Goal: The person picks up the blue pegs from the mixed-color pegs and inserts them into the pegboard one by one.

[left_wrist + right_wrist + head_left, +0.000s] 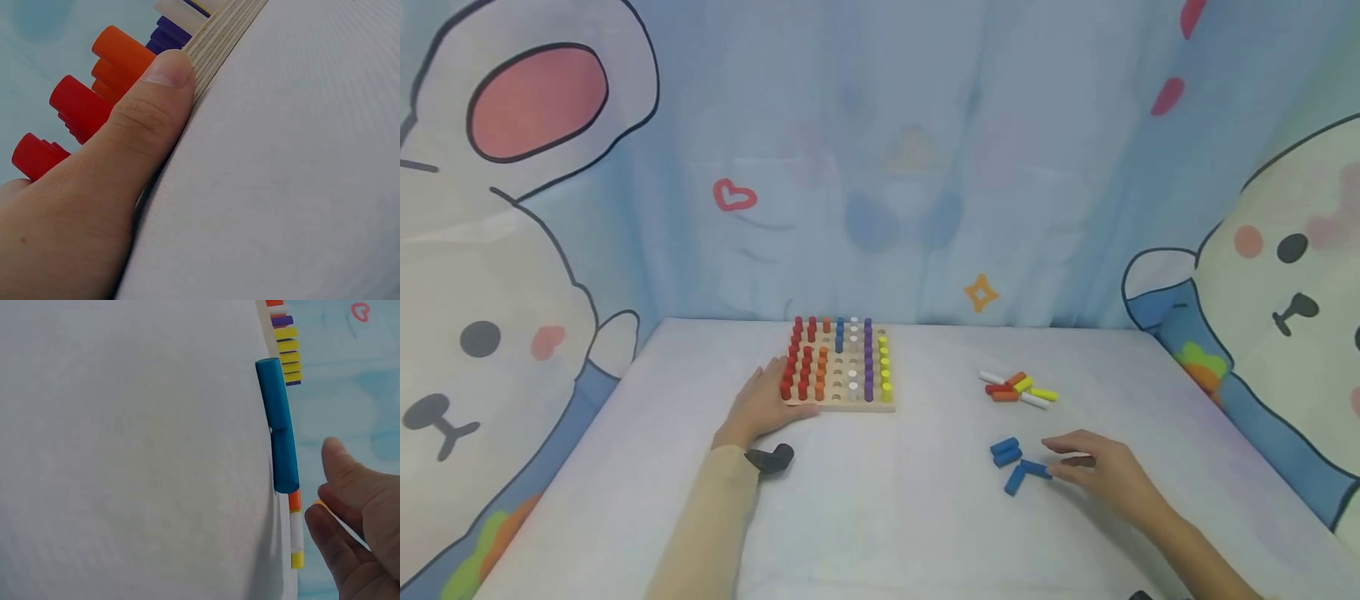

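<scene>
A wooden pegboard [850, 407] carries rows of red, orange, blue, white, purple and yellow pegs. My left hand [765, 404] holds its near left corner, fingers along the left side and thumb on the front edge. Close up in the left wrist view, the thumb [147, 106] presses against the layered wooden edge [222, 47]. Several loose blue pegs [1006, 451] lie on the table right of the board. My right hand [1101, 471] hovers beside them, thumb and fingers apart with nothing between them. In the right wrist view, blue pegs [278, 425] lie left of the fingertips.
Behind the blue pegs, a small pile of white, red, orange and yellow pegs [1017, 389] lies on the white tablecloth [880, 517]. A blue curtain [887, 167] with cartoon animals hangs at the back and sides. A black strap end [771, 458] sticks out from the left wrist.
</scene>
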`<state>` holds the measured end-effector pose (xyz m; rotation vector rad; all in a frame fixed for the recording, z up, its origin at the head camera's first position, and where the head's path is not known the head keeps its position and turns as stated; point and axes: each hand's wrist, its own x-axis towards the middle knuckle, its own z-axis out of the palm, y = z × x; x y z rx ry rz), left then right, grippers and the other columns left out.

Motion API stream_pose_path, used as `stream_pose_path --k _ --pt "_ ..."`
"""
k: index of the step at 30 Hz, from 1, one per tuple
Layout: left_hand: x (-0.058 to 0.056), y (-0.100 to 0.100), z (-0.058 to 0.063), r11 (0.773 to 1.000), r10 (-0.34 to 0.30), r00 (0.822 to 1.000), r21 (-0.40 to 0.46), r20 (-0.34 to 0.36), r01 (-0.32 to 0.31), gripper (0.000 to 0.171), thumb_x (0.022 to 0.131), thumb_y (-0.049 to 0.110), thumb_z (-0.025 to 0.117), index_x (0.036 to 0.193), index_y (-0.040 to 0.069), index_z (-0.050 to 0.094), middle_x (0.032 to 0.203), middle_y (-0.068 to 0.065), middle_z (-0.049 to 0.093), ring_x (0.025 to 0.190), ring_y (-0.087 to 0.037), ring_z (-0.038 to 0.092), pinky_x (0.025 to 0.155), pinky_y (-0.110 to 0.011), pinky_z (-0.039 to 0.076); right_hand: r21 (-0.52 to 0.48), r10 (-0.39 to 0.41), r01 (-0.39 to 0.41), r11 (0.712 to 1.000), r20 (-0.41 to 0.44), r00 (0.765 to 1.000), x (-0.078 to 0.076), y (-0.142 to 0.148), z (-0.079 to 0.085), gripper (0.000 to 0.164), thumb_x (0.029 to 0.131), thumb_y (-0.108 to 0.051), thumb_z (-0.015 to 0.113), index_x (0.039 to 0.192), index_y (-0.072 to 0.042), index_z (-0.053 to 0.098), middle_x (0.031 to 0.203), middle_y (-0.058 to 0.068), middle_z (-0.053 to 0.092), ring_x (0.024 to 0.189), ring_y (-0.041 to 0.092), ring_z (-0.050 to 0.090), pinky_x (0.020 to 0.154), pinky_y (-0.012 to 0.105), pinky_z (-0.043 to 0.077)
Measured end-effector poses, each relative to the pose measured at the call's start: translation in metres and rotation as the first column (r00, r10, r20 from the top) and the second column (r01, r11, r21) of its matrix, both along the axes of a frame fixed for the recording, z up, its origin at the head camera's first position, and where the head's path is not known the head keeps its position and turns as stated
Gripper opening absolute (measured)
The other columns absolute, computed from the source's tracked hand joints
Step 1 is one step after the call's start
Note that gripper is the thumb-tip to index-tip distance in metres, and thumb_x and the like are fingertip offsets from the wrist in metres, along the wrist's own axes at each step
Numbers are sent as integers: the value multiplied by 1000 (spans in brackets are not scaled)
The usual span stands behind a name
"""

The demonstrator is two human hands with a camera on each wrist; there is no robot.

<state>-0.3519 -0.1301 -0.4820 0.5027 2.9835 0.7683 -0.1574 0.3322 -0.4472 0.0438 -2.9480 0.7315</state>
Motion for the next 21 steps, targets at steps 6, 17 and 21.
stream_pose_path --k 6,17,21 --pt "1 1 1 1000 2 1000 4 6 -2 123 64 79 64 151 5 19 157 -14 25 147 -30 18 121 -45 12 -8 -13 13 1000 50 999 3 -3 -6 39 76 -16 79 113 -11 68 107 6 69 97 23 67 78 34 59" --pt "2 1 2 1000 0 1000 10 10 0 123 64 78 64 151 6 19 157 -14 24 147 -29 18 122 -45 11 37 -21 18 999 67 998 1 -5 -16 36 73 -13 80 108 -11 71 99 0 68 91 20 67 77 35 59" --pt "1 1 1 1000 2 1000 11 12 -2 123 64 79 63 152 6 18 157 -14 24 147 -29 17 122 -44 11 48 -33 31 998 63 997 0 -7 -17 32 74 -12 79 105 -12 72 95 -3 68 90 18 67 79 36 58"
